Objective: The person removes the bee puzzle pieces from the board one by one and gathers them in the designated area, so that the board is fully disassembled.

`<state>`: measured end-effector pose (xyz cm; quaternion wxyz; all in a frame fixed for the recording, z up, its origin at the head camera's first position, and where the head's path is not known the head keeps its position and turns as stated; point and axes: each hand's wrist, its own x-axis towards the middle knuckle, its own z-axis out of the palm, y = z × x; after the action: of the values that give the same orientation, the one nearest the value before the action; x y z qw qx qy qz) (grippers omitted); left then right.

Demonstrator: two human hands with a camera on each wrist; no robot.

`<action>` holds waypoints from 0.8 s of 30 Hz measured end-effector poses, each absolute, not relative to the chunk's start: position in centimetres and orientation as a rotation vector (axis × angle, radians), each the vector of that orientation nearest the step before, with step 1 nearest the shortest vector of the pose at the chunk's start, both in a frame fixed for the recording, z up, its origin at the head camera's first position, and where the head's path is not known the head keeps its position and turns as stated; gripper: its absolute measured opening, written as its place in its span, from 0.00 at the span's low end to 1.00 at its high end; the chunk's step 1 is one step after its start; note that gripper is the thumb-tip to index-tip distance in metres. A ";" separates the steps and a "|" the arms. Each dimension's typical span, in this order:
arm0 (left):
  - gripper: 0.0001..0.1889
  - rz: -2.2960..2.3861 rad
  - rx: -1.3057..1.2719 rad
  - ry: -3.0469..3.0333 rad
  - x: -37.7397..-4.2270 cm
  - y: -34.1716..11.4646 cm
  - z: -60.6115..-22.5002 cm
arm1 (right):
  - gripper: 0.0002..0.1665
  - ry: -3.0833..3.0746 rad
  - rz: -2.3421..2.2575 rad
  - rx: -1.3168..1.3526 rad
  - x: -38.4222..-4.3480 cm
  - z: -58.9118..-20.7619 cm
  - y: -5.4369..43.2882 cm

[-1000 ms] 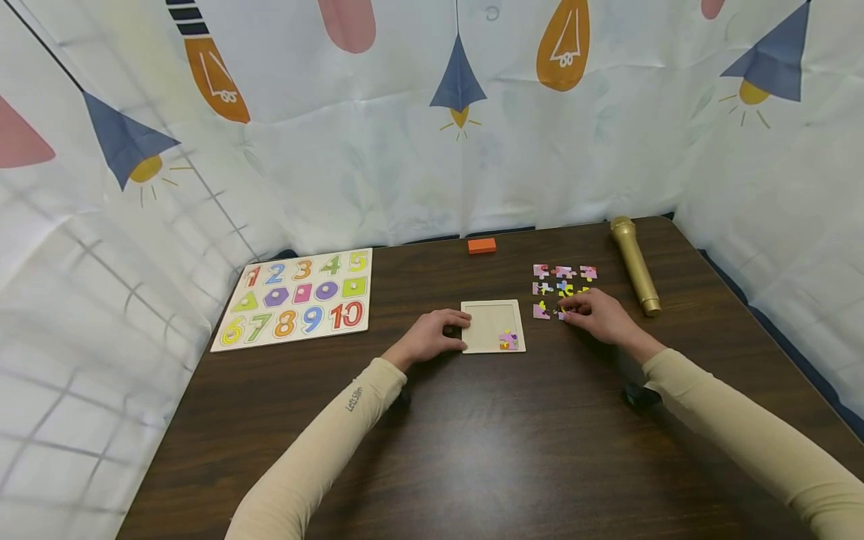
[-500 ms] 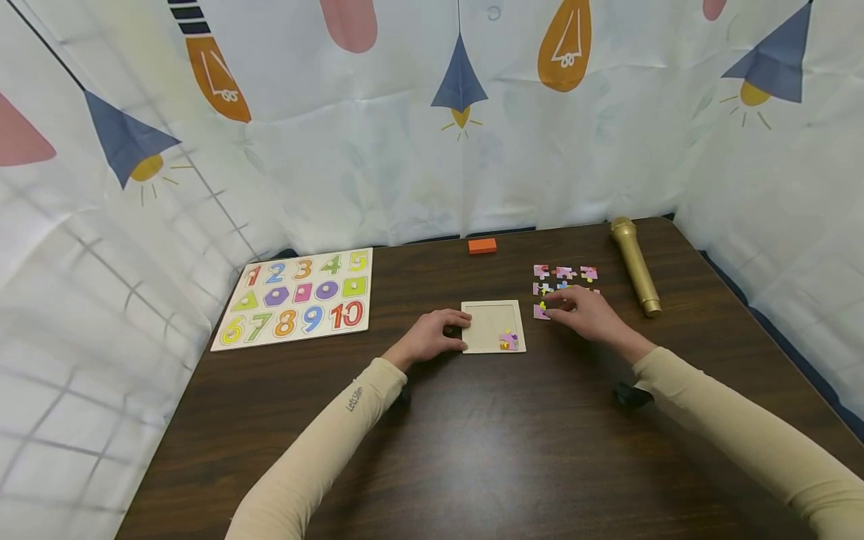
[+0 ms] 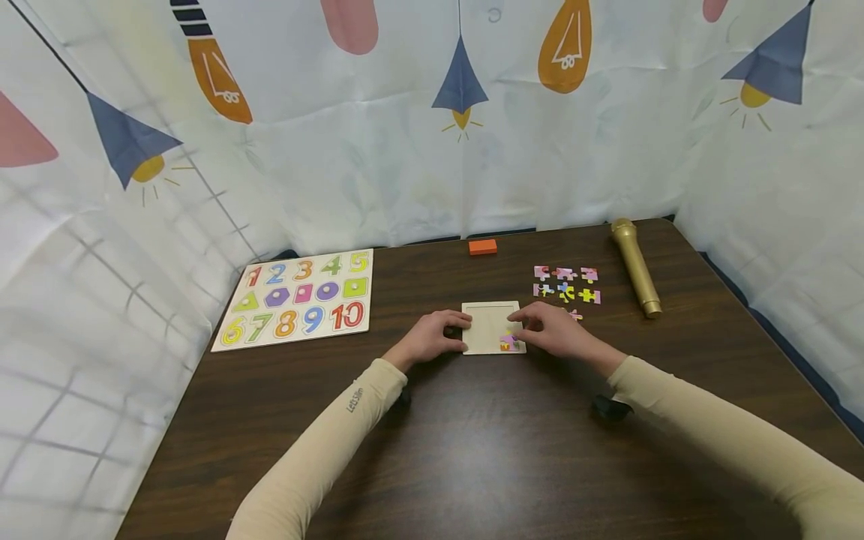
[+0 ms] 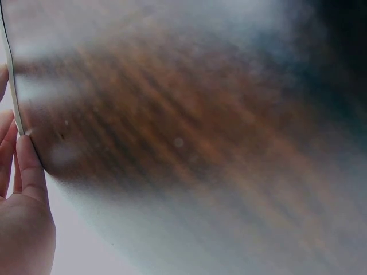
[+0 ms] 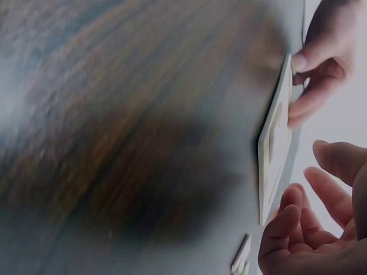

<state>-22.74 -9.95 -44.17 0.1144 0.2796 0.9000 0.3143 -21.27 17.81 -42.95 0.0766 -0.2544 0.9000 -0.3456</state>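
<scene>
A small square wooden puzzle tray (image 3: 487, 351) lies in the middle of the table. One jigsaw piece (image 3: 508, 343) sits in its lower right corner. My left hand (image 3: 430, 336) holds the tray steady at its left edge, fingers above and thumb below; the left wrist view shows the fingertips (image 4: 30, 150) along that edge. My right hand (image 3: 555, 330) hovers over the tray's right side, thumb and index finger apart and the other fingers curled. Whether a piece is at its fingertips is unclear in either view. Loose jigsaw pieces (image 3: 564, 292) lie beyond it, partly covered by the hand.
A wooden number board (image 3: 297, 300) with shapes lies at the left. An orange block (image 3: 482, 247) sits at the back edge, and a gold microphone (image 3: 636, 266) at the right. A printed white curtain (image 3: 405, 165) surrounds the dark table (image 3: 439, 450).
My right hand has moved left from the loose pieces to the tray, uncovering pieces in the middle row. The left hand and the tray have stayed in place.
</scene>
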 end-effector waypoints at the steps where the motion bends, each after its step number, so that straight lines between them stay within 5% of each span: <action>1: 0.22 0.923 0.820 2.637 -22.7 -9.9 -44.2 | 0.19 2.691 -1.034 -0.775 -21.2 -43.1 17.7; 24: 0.21 0.935 0.830 2.641 -22.8 -9.9 -44.3 | 0.20 2.629 -0.971 -0.782 -21.0 -44.3 17.0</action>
<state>-22.80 -9.94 -44.29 0.1099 0.2823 0.8984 0.3180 -21.05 17.00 -44.27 0.1155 -0.2669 0.8975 -0.3315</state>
